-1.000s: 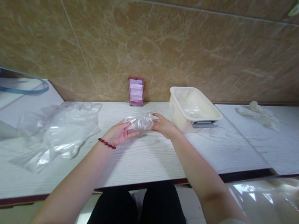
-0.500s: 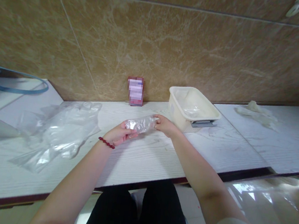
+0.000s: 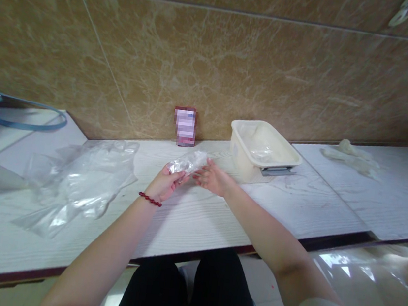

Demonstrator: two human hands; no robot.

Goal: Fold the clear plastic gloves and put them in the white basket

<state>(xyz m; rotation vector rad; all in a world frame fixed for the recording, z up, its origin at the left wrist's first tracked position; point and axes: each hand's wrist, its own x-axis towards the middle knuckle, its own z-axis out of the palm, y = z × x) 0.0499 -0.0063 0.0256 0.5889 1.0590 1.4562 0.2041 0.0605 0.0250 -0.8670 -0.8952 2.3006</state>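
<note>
A small clear plastic bag [image 3: 191, 162], crumpled into a narrow shape, is held above the white counter. My left hand [image 3: 165, 183] is closed on its left end, thumb on top. At its right end my right hand [image 3: 214, 178] has its fingers apart and grips nothing; whether the fingertips touch the plastic I cannot tell. More clear plastic bags [image 3: 91, 179] lie in a loose pile left of my left hand. Behind my right hand stands a cream plastic bin [image 3: 239, 155] with some clear plastic inside.
A pixelated red-and-white card or packet [image 3: 185, 127] leans against the marbled wall. Thin whitish gloves or crumpled film [image 3: 352, 156] lie at the right. On the left are a white box [image 3: 31, 136] and a blue strap [image 3: 25, 125]. The counter's front edge runs before my legs.
My right hand has let go of the bag's right end, opened its fingers and shifted a little to the left. The bag's right end has tipped slightly upward in my left hand.
</note>
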